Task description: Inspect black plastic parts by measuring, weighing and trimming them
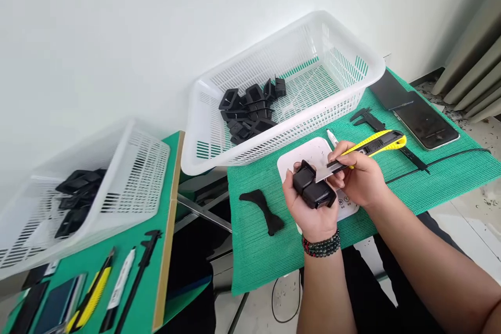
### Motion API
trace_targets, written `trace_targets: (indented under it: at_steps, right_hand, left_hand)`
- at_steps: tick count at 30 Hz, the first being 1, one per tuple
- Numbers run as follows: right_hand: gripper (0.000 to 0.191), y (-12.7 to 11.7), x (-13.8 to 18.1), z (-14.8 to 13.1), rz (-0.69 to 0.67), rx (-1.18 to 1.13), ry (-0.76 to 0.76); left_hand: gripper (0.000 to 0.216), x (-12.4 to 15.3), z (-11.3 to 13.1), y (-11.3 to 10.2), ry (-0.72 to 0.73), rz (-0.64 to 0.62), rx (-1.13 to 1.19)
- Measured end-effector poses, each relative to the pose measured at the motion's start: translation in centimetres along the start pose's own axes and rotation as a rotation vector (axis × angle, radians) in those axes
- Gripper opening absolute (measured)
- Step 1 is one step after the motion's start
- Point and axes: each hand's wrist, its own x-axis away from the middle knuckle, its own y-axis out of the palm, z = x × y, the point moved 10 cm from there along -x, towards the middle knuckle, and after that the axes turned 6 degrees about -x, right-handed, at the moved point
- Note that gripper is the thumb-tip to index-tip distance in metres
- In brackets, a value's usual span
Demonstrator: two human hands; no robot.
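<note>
Above the white digital scale (309,150), the left hand (315,223) cups a black plastic part (319,194) in curled fingers, while the right hand (364,173) firmly grasps a yellow-and-black utility knife (373,144), its blade at the part. Left of the scale lies a curved black piece (265,210); right, a caliper (374,122); behind, a white plastic basket (376,70).

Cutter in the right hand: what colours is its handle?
The cutter handle is yellow and black; it shows in the head view.
</note>
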Motion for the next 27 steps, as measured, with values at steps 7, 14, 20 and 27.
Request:
trace_targets:
  at_steps: [7,14,20,27]
  right_hand:
    - [0.004,0.3,0.1,0.0,-0.023,0.012,-0.008]
    - [0.008,0.9,0.2,0.2,-0.056,0.016,-0.012]
    - [0.008,1.0,0.2,0.3,-0.077,0.035,0.011]
    - [0.006,1.3,0.3,0.6,-0.099,0.040,0.052]
  left_hand:
    - [0.021,0.5,-0.2,0.1,-0.005,0.083,0.065]
    - [0.020,0.9,0.0,-0.4,-0.004,0.111,0.095]
    - [0.021,1.1,0.3,-0.4,0.015,0.097,0.058]
    - [0.018,1.3,0.0,-0.3,-0.015,0.087,0.146]
